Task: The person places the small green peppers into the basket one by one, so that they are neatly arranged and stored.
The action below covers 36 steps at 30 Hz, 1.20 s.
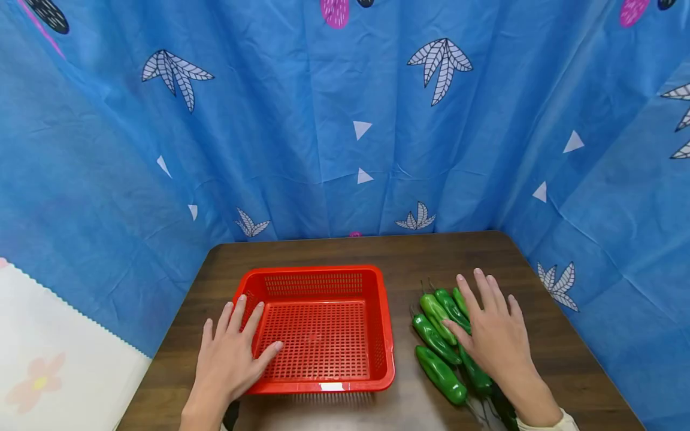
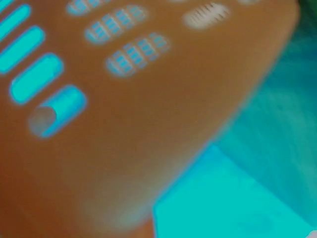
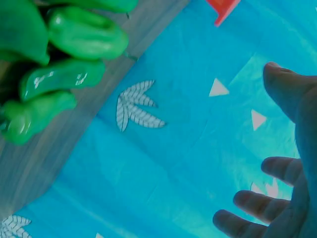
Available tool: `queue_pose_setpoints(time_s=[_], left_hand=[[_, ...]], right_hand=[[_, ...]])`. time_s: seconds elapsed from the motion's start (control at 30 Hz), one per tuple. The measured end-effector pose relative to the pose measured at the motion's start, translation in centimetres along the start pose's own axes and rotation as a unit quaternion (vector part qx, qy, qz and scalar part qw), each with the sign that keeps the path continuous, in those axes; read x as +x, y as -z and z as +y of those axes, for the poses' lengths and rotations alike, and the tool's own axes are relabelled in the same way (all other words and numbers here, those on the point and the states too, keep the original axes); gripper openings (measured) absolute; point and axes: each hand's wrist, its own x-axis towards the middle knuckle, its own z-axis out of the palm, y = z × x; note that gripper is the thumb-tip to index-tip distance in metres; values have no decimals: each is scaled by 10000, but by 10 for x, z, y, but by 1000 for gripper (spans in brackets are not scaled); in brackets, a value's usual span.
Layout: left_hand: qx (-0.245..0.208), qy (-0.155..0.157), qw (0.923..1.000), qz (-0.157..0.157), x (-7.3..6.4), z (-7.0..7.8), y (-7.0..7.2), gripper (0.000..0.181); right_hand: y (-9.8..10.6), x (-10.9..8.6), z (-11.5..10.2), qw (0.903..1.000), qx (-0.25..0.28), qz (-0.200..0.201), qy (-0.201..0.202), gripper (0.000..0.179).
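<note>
A red plastic basket (image 1: 318, 388) with slotted walls stands on the table, left of centre, with nothing in it. My left hand (image 1: 229, 353) is spread over its left side, fingers straight; whether it touches the rim I cannot tell. The left wrist view is filled by the close, blurred basket wall (image 2: 148, 124). Several green peppers (image 1: 441, 374) lie in a loose pile right of the basket. Over the pile's right part my right hand (image 1: 496, 335) is spread, hiding some peppers. In the right wrist view that hand (image 3: 292, 198) holds nothing, and peppers (image 3: 86, 34) show at upper left.
The brown wooden table (image 1: 420, 254) has rounded far corners. A blue curtain (image 1: 302, 120) with leaf and triangle prints hangs behind it and along both sides. At the left is a white cloth (image 1: 64, 347) with a flower print.
</note>
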Motion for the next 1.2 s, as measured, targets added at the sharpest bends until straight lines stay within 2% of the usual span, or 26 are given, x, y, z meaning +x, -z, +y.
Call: queue_pose_setpoints(time_s=[0.23, 0.37, 0.57, 0.7, 0.97, 1.2], left_hand=[[-782, 479, 9958, -4, -12, -19, -8, 87], [-1392, 672, 9880, -43, -19, -23, -17, 84], [-1949, 1056, 9750, -145, -21, -28, -23, 88], [-2079, 1216, 9703, -245, -20, -30, -22, 90], [-2017, 1224, 9716, -182, -23, -32, -23, 86], [-1995, 1225, 9719, -229, -21, -30, -25, 86]], right_hand=[[9, -5, 12, 9976, 321, 518, -333, 93], [10, -21, 15, 9919, 772, 451, -899, 81], [10, -47, 17, 9771, 1070, 213, -1825, 80], [6, -64, 17, 9693, 1133, 34, -2180, 75], [-15, -110, 13, 9547, 1198, 3, -2722, 61], [-25, -136, 16, 9638, 524, -508, -2565, 63]])
